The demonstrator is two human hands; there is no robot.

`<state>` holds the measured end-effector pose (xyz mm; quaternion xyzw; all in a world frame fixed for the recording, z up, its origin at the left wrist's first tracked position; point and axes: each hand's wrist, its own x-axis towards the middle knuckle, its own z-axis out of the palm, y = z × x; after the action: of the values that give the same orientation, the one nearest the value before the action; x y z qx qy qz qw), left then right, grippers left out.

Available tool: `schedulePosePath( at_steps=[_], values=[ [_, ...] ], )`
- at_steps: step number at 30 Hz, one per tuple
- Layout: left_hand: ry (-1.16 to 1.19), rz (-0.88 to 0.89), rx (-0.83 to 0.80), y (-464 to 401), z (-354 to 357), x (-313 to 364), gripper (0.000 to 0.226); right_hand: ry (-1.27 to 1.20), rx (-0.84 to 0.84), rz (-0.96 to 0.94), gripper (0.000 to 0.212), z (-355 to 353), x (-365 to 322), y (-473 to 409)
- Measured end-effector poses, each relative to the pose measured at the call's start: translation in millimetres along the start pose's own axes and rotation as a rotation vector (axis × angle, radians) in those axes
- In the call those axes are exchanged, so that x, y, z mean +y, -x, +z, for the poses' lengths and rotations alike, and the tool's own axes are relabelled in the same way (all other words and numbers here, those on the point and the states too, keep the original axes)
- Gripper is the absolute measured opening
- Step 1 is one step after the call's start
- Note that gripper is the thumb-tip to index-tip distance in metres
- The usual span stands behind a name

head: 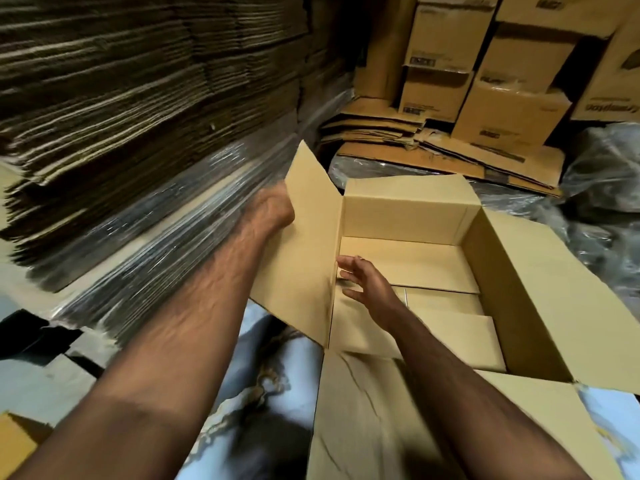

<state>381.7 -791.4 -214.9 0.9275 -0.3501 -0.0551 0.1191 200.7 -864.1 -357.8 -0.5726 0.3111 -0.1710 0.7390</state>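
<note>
An open tan cardboard box (412,216) lies in front of me with its top flaps spread out. Its bottom flaps are folded flat inside. My left hand (273,207) reaches behind the raised left flap (311,230); its fingers are hidden by the cardboard, so the hold is unclear. My right hand (363,282) is inside the box near the left wall, fingers straight and spread, just above or on a bottom flap (408,265). The near flap (363,410) lies creased below my right forearm.
A tall pile of flat cardboard sheets (121,81), partly in clear plastic wrap (156,216), fills the left. Made-up printed cartons (509,98) and flattened ones (433,147) stand behind. Crumpled plastic film (602,168) lies at the right. The floor (270,393) is marbled.
</note>
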Motion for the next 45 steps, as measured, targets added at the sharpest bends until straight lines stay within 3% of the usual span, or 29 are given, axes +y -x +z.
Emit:
schedulePosePath(
  at_steps=[3, 5, 8, 11, 13, 19, 28, 31, 33, 35, 39, 45],
  values=[
    [-0.29, -0.198, -0.069, 7.7, 38.8, -22.6, 0.065, 0.079, 0.09, -0.01, 0.037, -5.8, 2.6, 1.8],
    [-0.41, -0.205, -0.141, 13.0, 77.3, -29.1, 0.07, 0.217, 0.161, -0.061, 0.03, -17.9, 10.1, 2.5],
    [-0.166, -0.187, -0.258, 23.7, 129.8, -15.3, 0.097, 0.511, 0.221, -0.154, 0.018, -48.6, 24.3, 8.7],
    [0.159, -0.301, -0.39, 26.9, 156.9, 12.9, 0.118, 0.907, 0.253, -0.083, 0.01, -76.2, 32.4, 19.4],
    [0.307, -0.372, -0.42, 22.2, 169.5, 24.7, 0.122, 1.13, 0.238, -0.019, 0.027, -86.5, 41.5, 28.9],
    [0.501, -0.431, -0.3, 14.8, 190.7, 37.6, 0.059, 1.287, 0.127, -0.014, 0.04, -89.0, 62.5, 41.7],
    [0.609, -0.339, -0.161, 27.8, 179.5, 37.4, 0.046, 1.301, 0.142, -0.044, 0.045, -84.5, 51.8, 48.0],
    [0.869, -0.326, -0.19, 20.4, 171.9, 40.2, 0.049, 1.352, 0.133, 0.01, 0.069, -83.6, 43.1, 51.5],
    [1.043, -0.297, -0.179, 15.2, 174.4, 38.7, 0.059, 1.384, 0.116, 0.173, 0.093, -85.0, 35.4, 52.2],
    [1.206, -0.25, -0.185, 15.7, 171.3, 41.7, 0.061, 1.397, 0.128, 0.327, 0.104, -90.6, 28.0, 48.4],
    [1.412, -0.11, -0.209, 38.2, 124.1, 61.4, 0.032, 1.439, 0.181, 0.322, 0.088, -99.6, 12.4, 42.4],
    [1.596, -0.021, -0.26, 52.6, 73.9, 82.0, 0.032, 1.573, 0.253, 0.232, 0.077, -117.9, -19.3, 29.6]
  ],
)
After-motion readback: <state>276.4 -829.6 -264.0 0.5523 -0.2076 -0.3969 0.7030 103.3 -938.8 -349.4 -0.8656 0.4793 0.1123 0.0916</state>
